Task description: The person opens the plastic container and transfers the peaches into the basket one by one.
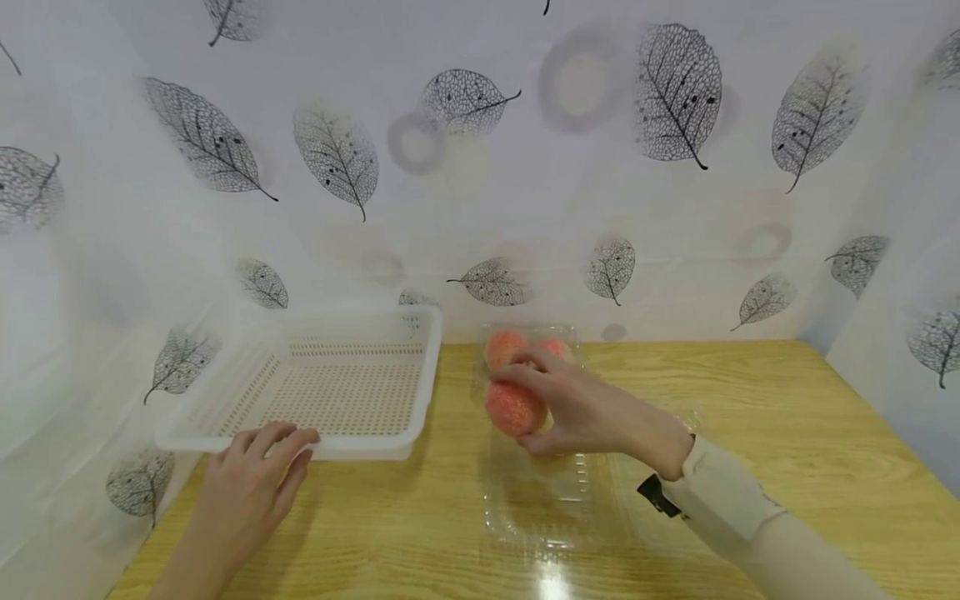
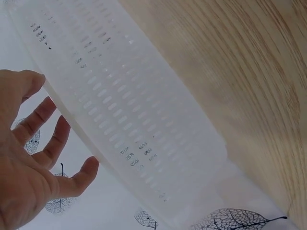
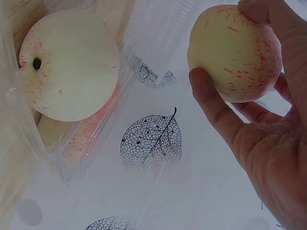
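Note:
My right hand (image 1: 573,408) grips a red-and-yellow peach (image 1: 516,409) between thumb and fingers, over a clear plastic box (image 1: 536,508). In the right wrist view this peach (image 3: 235,52) shows its pale, red-speckled side. Two other peaches, one at the left (image 1: 504,347) and one at the right (image 1: 557,351), sit at the box's far end. My left hand (image 1: 251,479) holds the near rim of a white perforated plastic basket (image 1: 423,392), fingers bent over the edge. The left wrist view shows its fingertips (image 2: 91,165) against the basket's rim.
A wood-grain table (image 1: 720,392) carries the basket on the left and the plastic box in the middle. A pale curtain with leaf prints (image 1: 678,92) hangs behind and at both sides. Part of the clear plastic lies under my right forearm.

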A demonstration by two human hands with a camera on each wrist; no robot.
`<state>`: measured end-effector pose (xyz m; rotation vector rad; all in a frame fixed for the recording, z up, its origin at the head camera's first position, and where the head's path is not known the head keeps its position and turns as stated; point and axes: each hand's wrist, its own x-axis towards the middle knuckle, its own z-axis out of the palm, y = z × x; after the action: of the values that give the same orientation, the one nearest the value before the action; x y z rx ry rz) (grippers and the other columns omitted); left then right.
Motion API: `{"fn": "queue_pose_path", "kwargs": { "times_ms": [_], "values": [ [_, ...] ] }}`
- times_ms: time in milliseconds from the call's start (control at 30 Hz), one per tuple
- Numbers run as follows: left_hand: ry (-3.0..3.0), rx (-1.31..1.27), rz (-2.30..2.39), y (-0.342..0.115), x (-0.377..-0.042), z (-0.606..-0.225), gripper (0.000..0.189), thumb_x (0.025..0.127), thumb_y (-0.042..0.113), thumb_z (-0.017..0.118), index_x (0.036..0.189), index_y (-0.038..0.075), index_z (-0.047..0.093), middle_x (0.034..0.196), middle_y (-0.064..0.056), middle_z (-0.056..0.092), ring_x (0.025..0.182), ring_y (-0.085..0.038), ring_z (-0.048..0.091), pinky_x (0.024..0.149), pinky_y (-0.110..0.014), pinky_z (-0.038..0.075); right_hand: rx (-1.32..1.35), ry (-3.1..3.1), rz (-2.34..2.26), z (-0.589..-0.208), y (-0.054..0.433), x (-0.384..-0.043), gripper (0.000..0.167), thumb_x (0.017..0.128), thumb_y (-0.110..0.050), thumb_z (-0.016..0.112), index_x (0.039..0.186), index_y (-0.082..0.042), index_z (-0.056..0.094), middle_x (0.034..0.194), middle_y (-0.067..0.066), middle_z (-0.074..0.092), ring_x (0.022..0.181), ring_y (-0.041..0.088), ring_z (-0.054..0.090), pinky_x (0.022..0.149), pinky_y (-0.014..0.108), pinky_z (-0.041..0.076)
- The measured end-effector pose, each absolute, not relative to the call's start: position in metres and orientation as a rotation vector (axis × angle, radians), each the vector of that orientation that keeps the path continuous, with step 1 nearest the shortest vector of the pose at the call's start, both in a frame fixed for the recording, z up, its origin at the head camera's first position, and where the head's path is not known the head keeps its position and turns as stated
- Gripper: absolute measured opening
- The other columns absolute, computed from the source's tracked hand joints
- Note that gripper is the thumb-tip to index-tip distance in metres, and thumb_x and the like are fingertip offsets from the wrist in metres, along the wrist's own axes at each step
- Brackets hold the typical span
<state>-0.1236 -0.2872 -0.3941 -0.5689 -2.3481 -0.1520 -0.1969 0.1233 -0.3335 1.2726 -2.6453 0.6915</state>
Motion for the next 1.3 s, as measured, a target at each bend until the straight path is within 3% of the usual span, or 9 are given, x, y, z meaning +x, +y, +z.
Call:
{"fn": "queue_pose_path", "kwargs": {
  "times_ms": [167,267,367,500,600,800,1033,1200,1300],
  "values": [
    [-2.356,-0.556,-0.169,-0.288,-0.123,-0.395,0.018,0.091,0.018,0.072,0.109,0.019,0.073,0.105,-0.009,0.072,0.088,-0.041,0.066,0.057,-0.061,0.052,1.296,-2.603,0.665,-0.335,0.119,-0.202,0.077,0.069,-0.020,0.088,0.141,-0.016,0.058,0.135,0.008,0.053,0.109,0.021,0.063,0.086,0.033,0.060],
    [-2.345,-0.562,-0.169,-0.288,-0.124,-0.395,0.015,0.100,0.026,0.064,0.108,0.019,0.073,0.104,-0.009,0.071,0.087,-0.041,0.066,0.056,-0.060,0.052,1.309,-2.566,0.653,-0.335,0.116,-0.204,0.076,0.068,-0.019,0.088,0.138,-0.015,0.060,0.134,0.009,0.053,0.109,0.022,0.064,0.085,0.033,0.060],
    [-2.333,-0.568,-0.170,-0.288,-0.124,-0.396,0.029,0.107,0.037,0.051,0.108,0.019,0.074,0.104,-0.009,0.072,0.087,-0.041,0.066,0.056,-0.060,0.052,1.306,-2.557,0.649,-0.336,0.114,-0.206,0.076,0.068,-0.020,0.088,0.138,-0.016,0.060,0.134,0.009,0.053,0.109,0.022,0.064,0.085,0.033,0.060],
    [-2.343,-0.565,-0.165,-0.288,-0.124,-0.397,0.015,0.100,0.027,0.063,0.108,0.019,0.073,0.104,-0.009,0.071,0.087,-0.041,0.066,0.056,-0.060,0.052,1.304,-2.578,0.638,-0.338,0.111,-0.207,0.076,0.069,-0.023,0.088,0.139,-0.018,0.060,0.133,0.007,0.053,0.109,0.020,0.063,0.086,0.033,0.060],
    [-2.347,-0.563,-0.164,-0.288,-0.124,-0.398,0.017,0.091,0.018,0.071,0.108,0.018,0.073,0.105,-0.009,0.071,0.087,-0.041,0.066,0.056,-0.059,0.052,1.303,-2.602,0.638,-0.339,0.109,-0.208,0.076,0.071,-0.024,0.087,0.141,-0.018,0.059,0.133,0.005,0.053,0.108,0.020,0.064,0.086,0.034,0.060],
    [-2.349,-0.556,-0.167,-0.289,-0.123,-0.398,0.014,0.096,0.022,0.067,0.108,0.018,0.073,0.105,-0.009,0.071,0.088,-0.041,0.066,0.056,-0.059,0.051,1.288,-2.618,0.645,-0.342,0.105,-0.210,0.076,0.071,-0.025,0.088,0.141,-0.018,0.058,0.134,0.004,0.052,0.110,0.020,0.064,0.088,0.035,0.060],
    [-2.353,-0.556,-0.166,-0.288,-0.123,-0.397,0.020,0.088,0.016,0.073,0.108,0.017,0.073,0.105,-0.009,0.071,0.088,-0.041,0.066,0.058,-0.059,0.052,1.311,-2.597,0.615,-0.344,0.102,-0.213,0.075,0.071,-0.025,0.088,0.140,-0.018,0.059,0.133,0.006,0.053,0.111,0.019,0.062,0.088,0.034,0.060],
    [-2.339,-0.565,-0.173,-0.289,-0.124,-0.397,0.017,0.099,0.026,0.063,0.108,0.017,0.073,0.104,-0.009,0.071,0.088,-0.041,0.066,0.057,-0.059,0.051,1.335,-2.595,0.613,-0.344,0.099,-0.215,0.073,0.072,-0.025,0.086,0.139,-0.017,0.059,0.131,0.007,0.054,0.109,0.018,0.061,0.087,0.032,0.059],
    [-2.336,-0.565,-0.172,-0.289,-0.124,-0.397,0.031,0.107,0.038,0.050,0.108,0.017,0.073,0.104,-0.009,0.071,0.087,-0.041,0.066,0.056,-0.058,0.051,1.339,-2.617,0.611,-0.343,0.096,-0.216,0.073,0.072,-0.026,0.086,0.140,-0.017,0.059,0.130,0.006,0.054,0.107,0.017,0.062,0.086,0.032,0.059]
  ]
}}
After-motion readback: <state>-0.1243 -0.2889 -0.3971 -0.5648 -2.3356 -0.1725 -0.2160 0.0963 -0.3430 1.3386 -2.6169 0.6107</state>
